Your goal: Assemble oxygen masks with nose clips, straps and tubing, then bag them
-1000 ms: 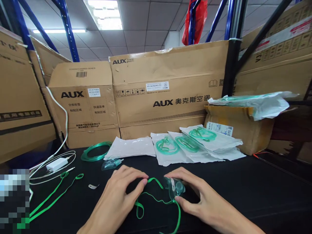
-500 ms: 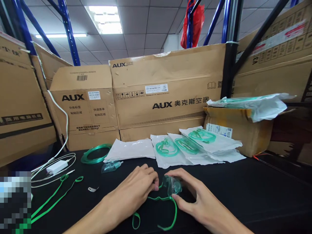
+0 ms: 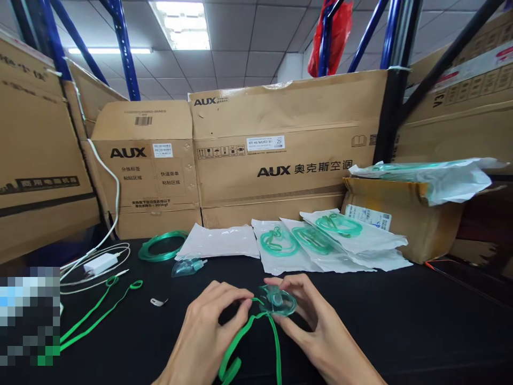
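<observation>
Left hand [image 3: 211,320] pinches green strap [image 3: 276,345]; curved right hand [image 3: 315,320] holds clear mask [image 3: 284,305].

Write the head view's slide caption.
Left hand pinches flat green strap; right hand holds translucent, cup-shaped plastic mask.

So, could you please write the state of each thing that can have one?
Left hand: pinching green strap.
Right hand: holding clear mask.
Green strap: partly pinched, rest slack.
Clear mask: held by its edge.
Other mask: lying, unheld.
Tube: coiled.
Tubing pouches: overlapping; seals unclear.
Small strip: lying loose.
Adapter: lying; power unclear.
Red bag: hanging.
Light: lit.
</observation>
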`<state>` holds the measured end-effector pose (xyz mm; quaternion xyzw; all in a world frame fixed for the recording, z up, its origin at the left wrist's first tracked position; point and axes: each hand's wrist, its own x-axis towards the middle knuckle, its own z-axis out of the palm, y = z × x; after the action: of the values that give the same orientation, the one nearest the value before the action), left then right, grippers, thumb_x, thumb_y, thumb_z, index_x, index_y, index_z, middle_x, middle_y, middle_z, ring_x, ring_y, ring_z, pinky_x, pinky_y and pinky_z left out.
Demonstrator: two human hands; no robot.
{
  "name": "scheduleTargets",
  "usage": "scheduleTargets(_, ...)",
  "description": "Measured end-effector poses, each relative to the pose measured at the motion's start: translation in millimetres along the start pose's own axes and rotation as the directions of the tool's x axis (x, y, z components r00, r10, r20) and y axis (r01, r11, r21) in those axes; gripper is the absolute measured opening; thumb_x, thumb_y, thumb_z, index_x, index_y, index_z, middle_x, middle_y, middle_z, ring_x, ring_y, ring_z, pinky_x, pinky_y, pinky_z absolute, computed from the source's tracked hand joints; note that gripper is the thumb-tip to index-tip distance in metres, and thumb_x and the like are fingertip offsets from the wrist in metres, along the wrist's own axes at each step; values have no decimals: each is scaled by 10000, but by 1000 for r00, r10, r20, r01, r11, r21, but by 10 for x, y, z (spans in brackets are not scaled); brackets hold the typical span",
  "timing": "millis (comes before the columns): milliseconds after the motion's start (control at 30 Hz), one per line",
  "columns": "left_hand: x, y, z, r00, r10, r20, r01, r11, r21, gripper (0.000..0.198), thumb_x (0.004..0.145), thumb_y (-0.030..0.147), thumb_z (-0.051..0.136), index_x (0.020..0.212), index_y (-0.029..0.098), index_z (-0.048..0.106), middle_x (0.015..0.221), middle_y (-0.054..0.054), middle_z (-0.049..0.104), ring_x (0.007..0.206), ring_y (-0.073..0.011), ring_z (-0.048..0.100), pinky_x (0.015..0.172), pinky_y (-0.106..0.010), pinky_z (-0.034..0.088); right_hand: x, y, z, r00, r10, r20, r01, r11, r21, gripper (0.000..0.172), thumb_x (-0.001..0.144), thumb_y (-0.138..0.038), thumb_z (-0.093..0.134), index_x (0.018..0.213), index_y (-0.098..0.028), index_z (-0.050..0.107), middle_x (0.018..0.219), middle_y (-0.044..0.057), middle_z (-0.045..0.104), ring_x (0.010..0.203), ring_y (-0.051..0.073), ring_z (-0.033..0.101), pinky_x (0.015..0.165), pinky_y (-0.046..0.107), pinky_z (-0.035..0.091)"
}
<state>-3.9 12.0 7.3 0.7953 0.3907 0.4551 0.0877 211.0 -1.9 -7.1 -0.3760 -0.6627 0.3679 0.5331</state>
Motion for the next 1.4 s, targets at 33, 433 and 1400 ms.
scheduleTargets(33,-4,8,11,1000,1,-5,-1,1000,7,157,990,161,654,969,266,769,882,46,771,817,-174,687,757,-271,512,-7,4,2,1000,-7,5,7,1000,-5,211,910,-236,697,1065,-291,565,1380,61,694,1275,231,689,1086,368,566)
scheduleTargets(433,-26,4,-16,1000,-26,-1,26,999,-31,191,987,197,665,1051,269,830,817,22,709,703,-148,644,656,-228,475,-40,117,-36,987,-92,130,100,994,-53,283,961,-137,642,1154,-337,588,1500,11,614,1327,185,653,1088,290,557)
scheduleTargets(1400,-14,62,-14,847,-423,321,523,771,-364,426,966,544,595,811,182,756,701,11,598,667,-158,456,627,-253,355,-129,-167,-66,936,-306,171,347,879,-327,194,971,-183,674,1089,-334,699,1501,39,649,1442,276,561,1173,454,492)
